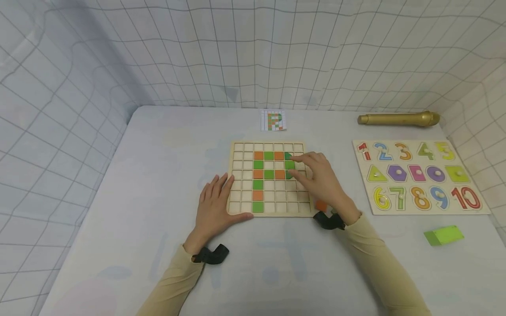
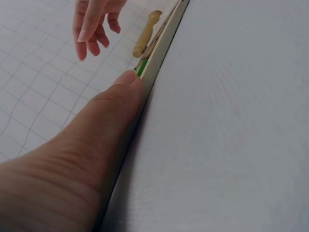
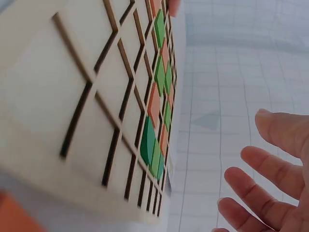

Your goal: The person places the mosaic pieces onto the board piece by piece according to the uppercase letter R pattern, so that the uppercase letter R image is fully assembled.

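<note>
A wooden grid board lies flat, with orange and green tiles set in its cells in the shape of a letter P. My left hand rests at the board's left side, fingers straight and thumb on the front rim. Over the right part of the grid hovers my right hand, thumb and index finger apart near the right column. That column holds a green tile between two darker green rounded ones. In the right wrist view, nothing shows between the right fingers.
Behind the board lies a small card printed with a coloured letter R. An orange piece sits by the board's right corner, under my right wrist. Further right are a number-and-shape puzzle, a gold microphone-shaped object and a green block.
</note>
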The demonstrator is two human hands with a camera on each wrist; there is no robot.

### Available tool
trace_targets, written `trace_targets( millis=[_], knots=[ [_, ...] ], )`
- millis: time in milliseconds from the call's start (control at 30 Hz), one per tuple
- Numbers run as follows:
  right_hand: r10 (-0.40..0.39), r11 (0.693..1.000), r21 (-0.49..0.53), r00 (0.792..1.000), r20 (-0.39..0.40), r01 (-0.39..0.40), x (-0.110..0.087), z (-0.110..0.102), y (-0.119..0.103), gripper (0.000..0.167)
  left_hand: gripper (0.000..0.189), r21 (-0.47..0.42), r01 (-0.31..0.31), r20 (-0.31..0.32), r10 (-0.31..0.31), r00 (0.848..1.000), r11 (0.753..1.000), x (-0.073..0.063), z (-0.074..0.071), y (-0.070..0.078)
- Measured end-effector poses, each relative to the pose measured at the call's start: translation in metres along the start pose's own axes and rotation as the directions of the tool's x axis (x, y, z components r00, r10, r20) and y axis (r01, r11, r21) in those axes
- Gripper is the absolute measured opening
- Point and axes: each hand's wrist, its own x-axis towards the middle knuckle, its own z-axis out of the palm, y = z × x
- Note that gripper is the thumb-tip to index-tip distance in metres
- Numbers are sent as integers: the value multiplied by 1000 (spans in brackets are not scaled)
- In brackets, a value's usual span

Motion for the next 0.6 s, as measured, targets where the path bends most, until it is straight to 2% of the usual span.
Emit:
trace_targets(
  millis=[133,300,600],
  knots=[
    [14,1000,1,997,-75,-14,-12,-11,7,35,113,-1,10,10,-10,1000,1000,0,0,1],
    [61,998,9,990,-128,-60,-28,-19,17,32,114,-1,15,12,-15,1000,1000,-1,-1,1],
    [121,992,-14,983,-138,-124,-50,-28,30,30,113,-1,22,19,-22,1000,1000,0,-1,1]
  ],
)
